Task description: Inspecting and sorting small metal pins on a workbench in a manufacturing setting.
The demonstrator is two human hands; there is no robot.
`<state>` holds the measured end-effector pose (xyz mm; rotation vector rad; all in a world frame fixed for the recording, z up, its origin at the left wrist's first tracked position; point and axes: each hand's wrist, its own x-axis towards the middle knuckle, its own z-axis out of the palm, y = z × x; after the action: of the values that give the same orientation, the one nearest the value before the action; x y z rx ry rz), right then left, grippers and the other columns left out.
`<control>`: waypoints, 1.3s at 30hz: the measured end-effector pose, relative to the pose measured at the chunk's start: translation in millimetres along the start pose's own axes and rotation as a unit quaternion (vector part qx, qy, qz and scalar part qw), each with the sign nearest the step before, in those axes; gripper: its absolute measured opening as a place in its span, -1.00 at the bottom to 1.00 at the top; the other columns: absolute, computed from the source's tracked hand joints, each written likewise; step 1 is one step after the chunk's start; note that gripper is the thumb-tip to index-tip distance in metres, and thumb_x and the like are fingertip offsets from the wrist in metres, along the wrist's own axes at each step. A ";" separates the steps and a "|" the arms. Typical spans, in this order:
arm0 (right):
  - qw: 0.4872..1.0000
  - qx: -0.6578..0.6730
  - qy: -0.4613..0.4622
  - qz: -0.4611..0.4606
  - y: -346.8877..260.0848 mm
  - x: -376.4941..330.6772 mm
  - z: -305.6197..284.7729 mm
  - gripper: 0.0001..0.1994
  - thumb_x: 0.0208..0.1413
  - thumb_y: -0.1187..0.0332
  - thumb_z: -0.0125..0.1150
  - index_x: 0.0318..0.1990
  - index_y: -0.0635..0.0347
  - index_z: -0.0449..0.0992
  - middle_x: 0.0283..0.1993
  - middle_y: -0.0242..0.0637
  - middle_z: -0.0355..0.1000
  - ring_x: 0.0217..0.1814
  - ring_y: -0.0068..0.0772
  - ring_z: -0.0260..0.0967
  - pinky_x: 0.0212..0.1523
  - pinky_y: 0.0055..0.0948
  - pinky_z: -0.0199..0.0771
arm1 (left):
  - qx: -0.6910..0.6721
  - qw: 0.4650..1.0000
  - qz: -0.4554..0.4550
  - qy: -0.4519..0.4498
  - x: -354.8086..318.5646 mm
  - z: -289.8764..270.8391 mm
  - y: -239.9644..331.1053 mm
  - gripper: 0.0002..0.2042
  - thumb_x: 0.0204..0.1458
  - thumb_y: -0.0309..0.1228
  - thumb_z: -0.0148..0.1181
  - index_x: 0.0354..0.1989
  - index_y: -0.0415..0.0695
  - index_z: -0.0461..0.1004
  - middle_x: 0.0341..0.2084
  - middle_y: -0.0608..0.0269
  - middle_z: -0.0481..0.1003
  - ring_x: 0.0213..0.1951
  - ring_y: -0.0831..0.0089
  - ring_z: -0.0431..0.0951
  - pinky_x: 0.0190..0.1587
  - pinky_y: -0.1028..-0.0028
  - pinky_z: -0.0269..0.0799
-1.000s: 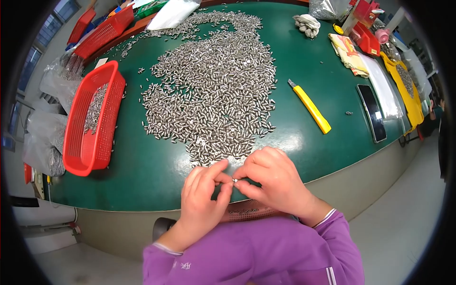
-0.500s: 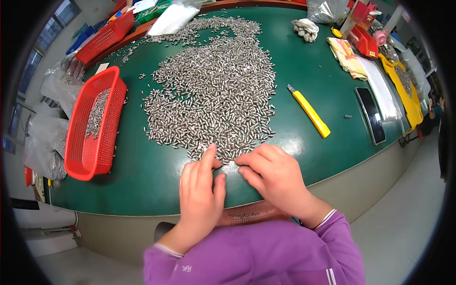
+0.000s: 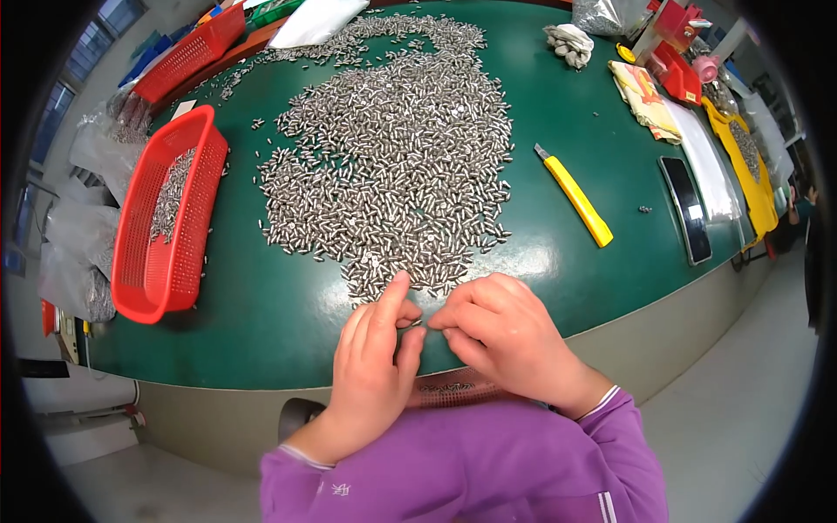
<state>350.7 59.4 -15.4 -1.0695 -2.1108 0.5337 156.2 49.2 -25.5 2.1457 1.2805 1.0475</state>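
Observation:
A wide heap of small silvery metal pins with pointed ends (image 3: pixel 401 174) is spread over the green tabletop (image 3: pixel 270 340). Just below its near edge, my left hand (image 3: pixel 373 357) has its index finger stretched forward, with a single small metal pin (image 3: pixel 412 323) by its curled fingers and thumb. Facing it, my right hand (image 3: pixel 510 336) is closed in a pinch, its fingertips close to that pin. Whatever those fingertips hold is too small to make out. Beneath the hands, a reddish mesh basket (image 3: pixel 449 397) with some pins inside shows partly past the table's front edge.
At left stands a red perforated basket (image 3: pixel 193 235) with more pins. Right of the heap lie a yellow utility knife (image 3: pixel 575 196), blade exposed, and a phone (image 3: pixel 685 211). Farther back are white gloves (image 3: pixel 568 45), a patterned cloth (image 3: pixel 645 100) and a red bin (image 3: pixel 676 74).
Both hands have drawn slightly back from the heap toward the table's front edge. A pin now shows between them. The view has shifted a little.

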 end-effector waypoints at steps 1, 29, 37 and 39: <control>1.000 0.001 -0.001 0.001 0.2 -0.3 0.3 -0.82 -0.04 0.52 0.31 -0.23 0.12 0.57 -0.21 -0.32 0.39 -0.14 -0.19 0.39 -0.08 -0.21 0.40 | -0.007 1.000 -0.001 0.004 0.0 0.2 0.0 -0.36 0.00 -0.70 0.24 0.34 -0.26 0.28 -0.31 0.20 0.52 -0.25 0.22 0.53 -0.10 0.26 0.44; 0.999 0.011 0.028 0.038 -5.8 5.2 6.1 -0.85 -0.03 0.47 0.35 -0.28 0.14 0.53 -0.27 -0.27 0.37 -0.20 -0.13 0.37 -0.18 -0.18 0.40 | -0.033 0.998 -0.052 -0.011 -5.1 -4.1 0.5 -0.32 0.03 -0.71 0.21 0.40 -0.29 0.18 -0.30 0.18 0.52 -0.24 0.25 0.50 -0.11 0.29 0.45; 0.999 -0.002 0.030 0.043 -5.4 5.1 8.5 -0.87 -0.06 0.45 0.37 -0.37 0.11 0.50 -0.31 -0.29 0.35 -0.25 -0.14 0.35 -0.22 -0.19 0.38 | -0.050 0.997 -0.043 -0.028 -4.3 -4.3 -0.9 -0.30 0.01 -0.66 0.28 0.39 -0.29 0.19 -0.32 0.23 0.53 -0.26 0.27 0.50 -0.12 0.30 0.45; 0.999 -0.003 0.025 0.045 -5.7 5.3 8.5 -0.86 -0.06 0.45 0.37 -0.39 0.09 0.48 -0.32 -0.31 0.34 -0.24 -0.16 0.35 -0.22 -0.20 0.37 | -0.046 0.998 -0.043 -0.029 -5.1 -4.8 -0.8 -0.30 0.00 -0.66 0.28 0.39 -0.29 0.19 -0.32 0.24 0.53 -0.26 0.27 0.50 -0.11 0.29 0.44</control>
<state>339.2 60.1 -15.4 -1.1738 -2.0302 0.5377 150.6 45.1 -25.1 2.0199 1.2601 0.9824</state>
